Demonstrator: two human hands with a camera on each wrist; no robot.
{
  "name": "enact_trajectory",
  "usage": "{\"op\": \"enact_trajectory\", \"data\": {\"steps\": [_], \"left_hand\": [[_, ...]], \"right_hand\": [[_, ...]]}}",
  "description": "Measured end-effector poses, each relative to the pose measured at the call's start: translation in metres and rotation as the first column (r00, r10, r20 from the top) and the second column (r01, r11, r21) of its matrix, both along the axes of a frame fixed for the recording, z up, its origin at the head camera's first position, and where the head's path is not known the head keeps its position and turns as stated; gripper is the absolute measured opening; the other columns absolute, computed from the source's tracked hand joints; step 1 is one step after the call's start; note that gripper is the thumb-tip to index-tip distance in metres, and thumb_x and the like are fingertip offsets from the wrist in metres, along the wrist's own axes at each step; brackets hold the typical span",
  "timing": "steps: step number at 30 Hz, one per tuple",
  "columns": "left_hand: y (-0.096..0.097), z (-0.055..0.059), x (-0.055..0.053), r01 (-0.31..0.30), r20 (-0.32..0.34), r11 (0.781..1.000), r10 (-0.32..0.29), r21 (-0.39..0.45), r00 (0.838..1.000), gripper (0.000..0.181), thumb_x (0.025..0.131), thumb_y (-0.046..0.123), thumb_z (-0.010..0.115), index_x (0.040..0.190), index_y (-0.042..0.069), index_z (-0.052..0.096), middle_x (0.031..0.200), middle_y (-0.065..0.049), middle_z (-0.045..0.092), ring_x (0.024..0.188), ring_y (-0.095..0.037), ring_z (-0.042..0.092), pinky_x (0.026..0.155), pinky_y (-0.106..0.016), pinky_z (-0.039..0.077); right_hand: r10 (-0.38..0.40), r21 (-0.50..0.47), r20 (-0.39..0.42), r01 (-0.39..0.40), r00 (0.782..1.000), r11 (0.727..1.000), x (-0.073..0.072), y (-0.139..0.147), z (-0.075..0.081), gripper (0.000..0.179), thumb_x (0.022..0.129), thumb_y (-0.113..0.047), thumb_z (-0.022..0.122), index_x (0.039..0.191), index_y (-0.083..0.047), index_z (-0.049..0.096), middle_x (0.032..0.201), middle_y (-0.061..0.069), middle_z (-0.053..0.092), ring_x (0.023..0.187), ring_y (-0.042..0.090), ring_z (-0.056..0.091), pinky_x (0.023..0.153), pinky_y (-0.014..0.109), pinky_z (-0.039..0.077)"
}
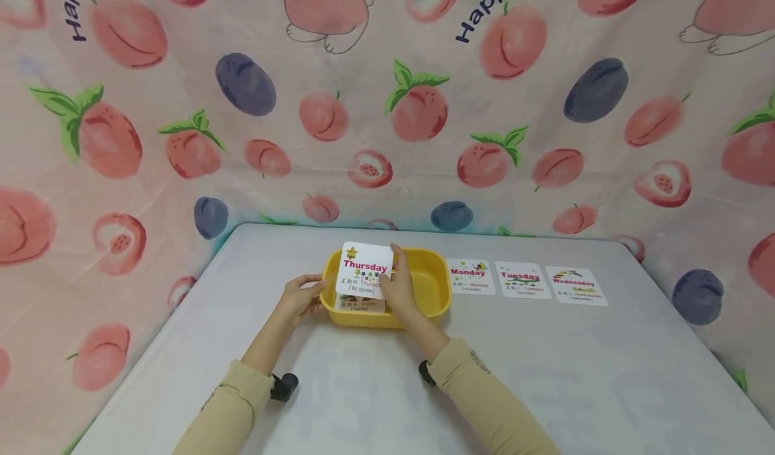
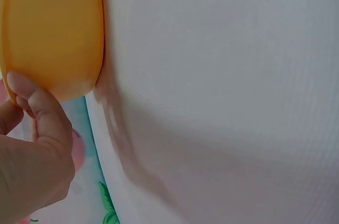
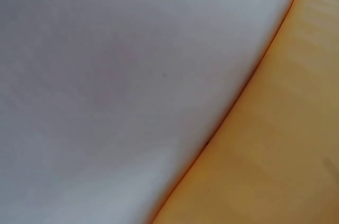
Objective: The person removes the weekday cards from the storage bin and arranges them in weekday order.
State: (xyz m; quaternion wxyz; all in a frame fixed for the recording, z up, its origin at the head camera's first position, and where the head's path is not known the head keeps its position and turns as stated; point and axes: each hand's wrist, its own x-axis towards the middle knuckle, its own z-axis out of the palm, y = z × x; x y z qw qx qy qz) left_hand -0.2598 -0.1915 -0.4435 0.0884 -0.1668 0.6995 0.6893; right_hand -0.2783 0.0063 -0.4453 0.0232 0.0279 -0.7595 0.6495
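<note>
Card (image 1: 363, 271) marked Thursday is up in the right hand (image 1: 401, 292), which from where I stand pinches it by its right edge, thumb on the printed face and the other fingers mostly hidden behind, one fingertip showing near the top corner. There is no gap in that grip beyond the card's thickness, and most of the card sticks out to the left of the fingers, over the left part of a yellow tub (image 1: 431, 297). The left hand (image 1: 301, 299) is closed too, with thumb and fingers pinching the tub's left rim. Below the raised card, the Friday card (image 1: 361, 304) shows inside the tub, partly covered. To the tub's right, on the white table (image 1: 363, 388), the Monday card (image 1: 471, 278), Tuesday card (image 1: 523, 281) and Wednesday card (image 1: 575, 288) lie in a row, Monday just beside the tub
</note>
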Motion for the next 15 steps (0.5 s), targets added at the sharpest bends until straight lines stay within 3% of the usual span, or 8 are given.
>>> {"op": "enact_trajectory", "data": {"steps": [6, 15], "left_hand": [[-0.001, -0.002, 0.000, 0.003, 0.009, 1.000, -0.003, 0.031, 1.000, 0.043, 0.095, 0.014, 0.056, 0.133, -0.003, 0.044, 0.087, -0.007, 0.056, 0.058, -0.008, 0.055, 0.050, -0.015, 0.047], [-0.002, -0.003, -0.003, 0.016, 0.009, 0.999, -0.016, 0.041, 1.000, 0.042, 0.096, 0.013, 0.054, 0.133, -0.004, 0.043, 0.086, -0.005, 0.055, 0.058, -0.007, 0.055, 0.050, -0.015, 0.048]], "right_hand": [[0.017, -0.144, -0.039, -0.022, 0.999, 0.989, 0.006, 0.003, 0.003, 0.064, 0.093, 0.007, 0.046, 0.147, -0.022, 0.025, 0.130, 0.020, 0.049, 0.105, 0.031, 0.061, 0.088, 0.037, 0.055], [0.065, -0.162, -0.002, -0.064, 0.998, 0.985, 0.024, 0.012, 0.021, 0.066, 0.093, 0.005, 0.048, 0.146, -0.028, 0.026, 0.129, 0.019, 0.050, 0.102, 0.028, 0.062, 0.087, 0.036, 0.056]]}}
